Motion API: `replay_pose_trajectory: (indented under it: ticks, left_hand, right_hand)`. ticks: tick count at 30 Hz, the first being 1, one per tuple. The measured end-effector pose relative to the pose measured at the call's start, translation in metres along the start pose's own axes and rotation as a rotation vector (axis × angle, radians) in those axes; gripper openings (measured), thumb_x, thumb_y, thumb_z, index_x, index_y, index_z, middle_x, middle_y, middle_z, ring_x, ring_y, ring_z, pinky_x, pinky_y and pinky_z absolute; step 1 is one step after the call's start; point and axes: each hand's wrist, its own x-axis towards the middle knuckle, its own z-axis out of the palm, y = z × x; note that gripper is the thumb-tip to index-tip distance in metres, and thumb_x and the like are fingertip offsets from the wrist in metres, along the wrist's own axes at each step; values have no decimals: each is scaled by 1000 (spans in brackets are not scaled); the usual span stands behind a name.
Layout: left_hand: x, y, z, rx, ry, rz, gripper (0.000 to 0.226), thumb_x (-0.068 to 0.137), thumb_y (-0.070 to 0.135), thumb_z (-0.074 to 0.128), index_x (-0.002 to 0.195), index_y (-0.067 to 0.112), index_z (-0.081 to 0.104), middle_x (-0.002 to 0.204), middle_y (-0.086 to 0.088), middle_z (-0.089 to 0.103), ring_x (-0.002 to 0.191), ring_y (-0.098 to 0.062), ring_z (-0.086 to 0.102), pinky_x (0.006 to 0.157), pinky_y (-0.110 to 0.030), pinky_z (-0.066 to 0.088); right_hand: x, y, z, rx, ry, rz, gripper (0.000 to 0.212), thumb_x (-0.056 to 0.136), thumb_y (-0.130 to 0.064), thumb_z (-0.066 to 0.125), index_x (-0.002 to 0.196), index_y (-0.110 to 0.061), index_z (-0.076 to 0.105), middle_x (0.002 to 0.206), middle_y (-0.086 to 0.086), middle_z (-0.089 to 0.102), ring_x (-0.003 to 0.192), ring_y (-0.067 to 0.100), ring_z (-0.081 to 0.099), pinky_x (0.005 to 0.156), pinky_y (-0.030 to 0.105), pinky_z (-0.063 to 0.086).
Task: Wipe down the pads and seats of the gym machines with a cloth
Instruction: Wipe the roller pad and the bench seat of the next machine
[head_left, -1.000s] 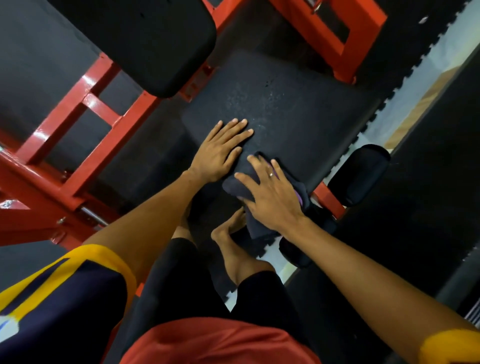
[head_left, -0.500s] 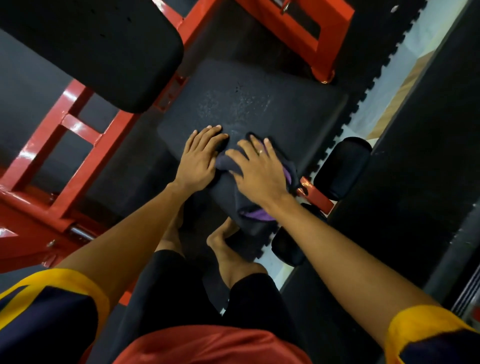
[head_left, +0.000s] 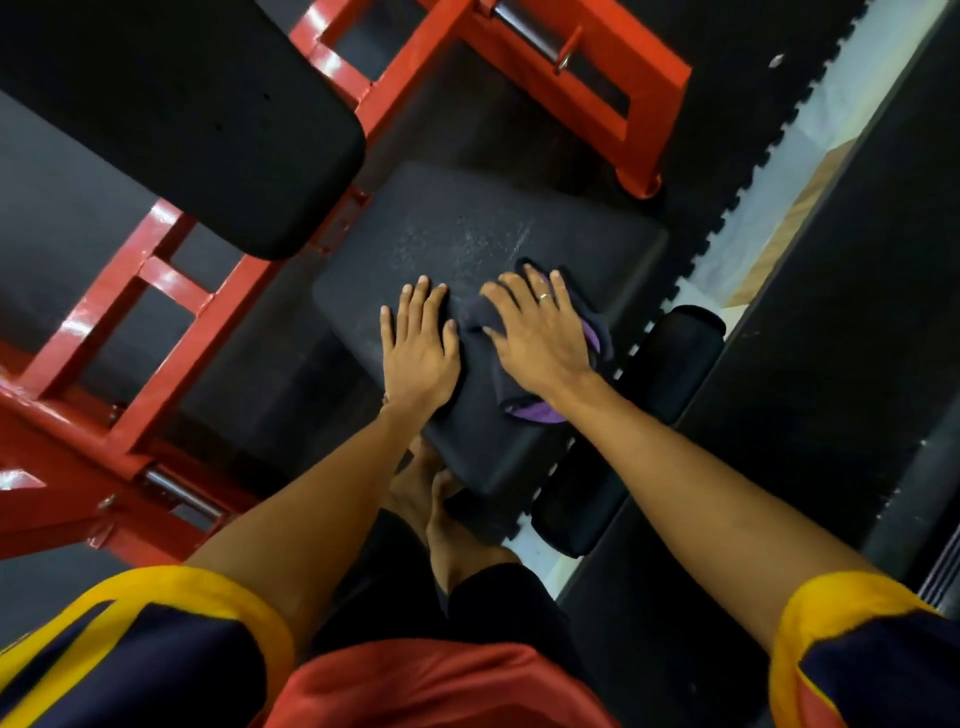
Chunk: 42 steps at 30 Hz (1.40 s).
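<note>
Fingers (head_left: 511, 293) of the right hand (head_left: 540, 343) lie straight and slightly spread, pressing flat on a dark cloth (head_left: 488, 364); they are released, not curled round it. A ring (head_left: 543, 296) sits on one of them. The cloth is bunched under the palm, with a purple edge showing at the wrist side and again at the outer side of the hand. It lies on the near half of the bench seat (head_left: 467, 228), a dark grey pad with pale speckles and streaks across its far half.

Just beside the cloth, the left hand (head_left: 418, 358) rests palm down on the same seat, its fingers (head_left: 415, 301) straight and close together, holding nothing. Its thumb side touches or nearly touches the cloth; I cannot tell which.

Up and to the left of the seat a black back pad (head_left: 182, 119) slants across the view, carried on a red steel frame (head_left: 171, 291) whose bars run beneath it and on toward the top right. To the right of the seat, near its front corner, two black roller pads (head_left: 660, 374) stick out from the machine.

Under everything is black interlocking floor matting (head_left: 831, 364), with a pale strip of floor (head_left: 779, 171) running diagonally between two sections. Bare feet (head_left: 431, 483) stand at the seat's near edge. Both arms come in from the bottom, with yellow-trimmed dark sleeves (head_left: 810, 623) at the shoulders.
</note>
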Motion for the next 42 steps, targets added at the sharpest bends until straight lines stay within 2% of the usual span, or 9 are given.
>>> replay_pose_trajectory:
  ticks: [8, 14, 19, 22, 25, 28, 34, 38, 42]
  left_hand:
    - [18, 44, -1, -107, 53, -223, 44, 102, 30, 40, 143, 14, 42, 161, -7, 30, 154, -26, 13, 124, -56, -4]
    - [17, 48, 8, -10, 55, -218, 49, 103, 32, 36, 148, 11, 35, 165, -8, 21, 155, -26, 6, 124, -56, -5]
    - [19, 55, 11, 3, 73, -254, 46, 100, 27, 40, 144, 11, 38, 164, -9, 23, 155, -28, 8, 124, -54, -7]
    - [31, 68, 4, -55, 84, -293, 38, 95, 20, 47, 131, 5, 47, 152, -15, 36, 146, -36, 25, 124, -55, 7]
    - [52, 83, -1, -56, 120, -351, 31, 95, 24, 52, 120, 6, 51, 143, -17, 43, 138, -38, 34, 120, -55, 18]
    - [76, 93, 6, -61, 138, -361, 33, 98, 28, 50, 126, 9, 50, 148, -14, 41, 143, -34, 31, 122, -52, 16]
    - [99, 96, 19, -94, 215, -467, 51, 107, 39, 32, 154, 20, 34, 167, -1, 20, 155, -17, 8, 126, -44, -4]
    - [95, 98, 22, -35, 170, -485, 58, 106, 45, 27, 159, 22, 25, 169, 0, 13, 156, -16, 2, 126, -47, -3]
    - [99, 100, 24, -10, 183, -498, 60, 103, 48, 25, 158, 23, 27, 169, 0, 14, 156, -17, 3, 126, -47, -1]
  right_hand:
    - [-20, 12, -18, 50, 78, 294, 51, 96, -41, 56, 141, -19, 54, 155, 11, 45, 148, 39, 32, 123, 56, 20]
    - [31, 24, -12, 40, -8, 4, 54, 92, -35, 67, 141, -18, 55, 146, 7, 56, 141, 35, 44, 120, 52, 30]
    - [47, 83, -27, 102, 16, 191, 52, 94, -38, 63, 140, -17, 53, 152, 8, 48, 144, 37, 39, 122, 53, 25]
    - [12, 86, -31, 104, 14, 216, 54, 97, -43, 57, 143, -17, 49, 159, 11, 39, 149, 40, 30, 125, 54, 18]
    - [19, 70, -21, 105, -28, 8, 53, 95, -38, 60, 142, -14, 53, 156, 13, 44, 147, 41, 34, 123, 58, 21]
    - [72, 81, -15, 83, -95, -78, 51, 95, -35, 62, 142, -16, 53, 153, 9, 48, 145, 38, 39, 121, 56, 26]
    - [117, 127, -32, 158, -196, 93, 60, 97, -53, 53, 146, -20, 43, 143, 11, 51, 124, 36, 56, 101, 49, 45]
    - [72, 154, -42, 50, -204, 94, 74, 94, -70, 45, 156, -32, 35, 154, 12, 45, 124, 41, 56, 99, 51, 47]
    - [119, 128, -37, 62, -289, 98, 64, 102, -62, 38, 158, -31, 32, 141, 12, 54, 115, 40, 60, 91, 47, 48]
